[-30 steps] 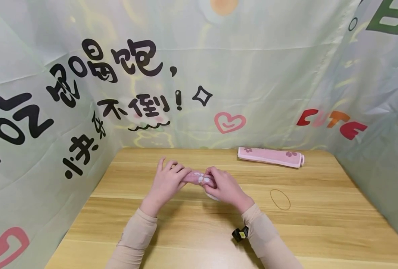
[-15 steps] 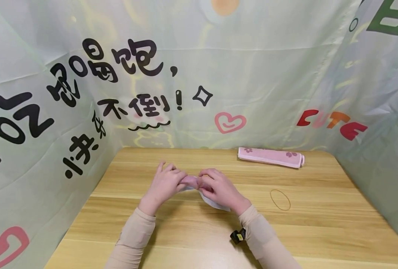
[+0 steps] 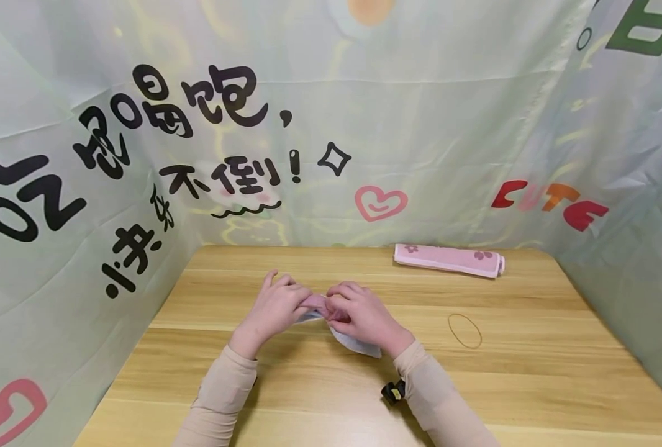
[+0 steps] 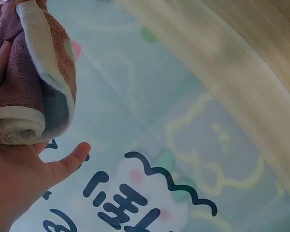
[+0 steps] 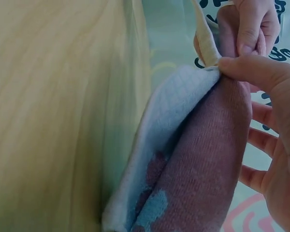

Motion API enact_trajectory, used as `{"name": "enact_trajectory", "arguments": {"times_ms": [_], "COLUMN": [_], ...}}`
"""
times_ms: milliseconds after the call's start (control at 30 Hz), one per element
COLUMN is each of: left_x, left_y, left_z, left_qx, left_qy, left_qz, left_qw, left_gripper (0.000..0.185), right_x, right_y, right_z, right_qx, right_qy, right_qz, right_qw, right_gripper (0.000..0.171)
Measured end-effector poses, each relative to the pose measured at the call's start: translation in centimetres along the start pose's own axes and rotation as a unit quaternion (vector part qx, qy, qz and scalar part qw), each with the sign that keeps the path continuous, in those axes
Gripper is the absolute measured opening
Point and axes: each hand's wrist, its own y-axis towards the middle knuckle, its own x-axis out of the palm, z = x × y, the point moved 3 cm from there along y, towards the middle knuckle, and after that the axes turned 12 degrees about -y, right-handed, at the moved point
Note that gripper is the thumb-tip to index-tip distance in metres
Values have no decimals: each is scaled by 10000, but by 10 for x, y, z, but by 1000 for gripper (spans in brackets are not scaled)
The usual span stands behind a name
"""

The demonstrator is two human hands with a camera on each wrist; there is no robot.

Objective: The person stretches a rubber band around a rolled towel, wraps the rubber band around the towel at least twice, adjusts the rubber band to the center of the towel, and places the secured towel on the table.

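Note:
Over the table, my left hand and right hand hold a rolled purple-pink towel between them. The left hand grips one end of the roll, with one finger sticking out. In the right wrist view, my right thumb pinches the towel near its narrow, gathered middle. A pale loose flap of the towel hangs away from the roll there. The left wrist view shows the coiled end of the roll and a white-edged flap beside it. An orange bit shows at the gathered spot, mostly hidden.
A second rolled pink towel lies at the table's back right. A rubber band lies on the wood right of my right hand. A black wrist camera hangs under the right wrist. Printed fabric walls the table's back and sides.
The right hand has shifted slightly left and curled further over the towel. The towel's banded, patterned middle has turned out of sight, and a pale flap now hangs below the hands.

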Motion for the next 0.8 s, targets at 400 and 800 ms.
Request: {"name": "enact_trajectory", "arguments": {"times_ms": [400,800], "left_x": [-4,-6], "left_y": [-1,0], "left_z": [-2,-5], "left_qx": [-163,-603], "left_qy": [-208,-394], "left_qz": [-59,-305], "left_qw": [9996,9969], "left_gripper": [12,16], "right_x": [0,3], "right_y": [0,-3], "right_z": [0,-4], "right_qx": [-26,663], "right_qy": [53,-381], "right_qz": [-113,-1125], "right_qw": [9999,9907], "right_gripper": [18,51]}}
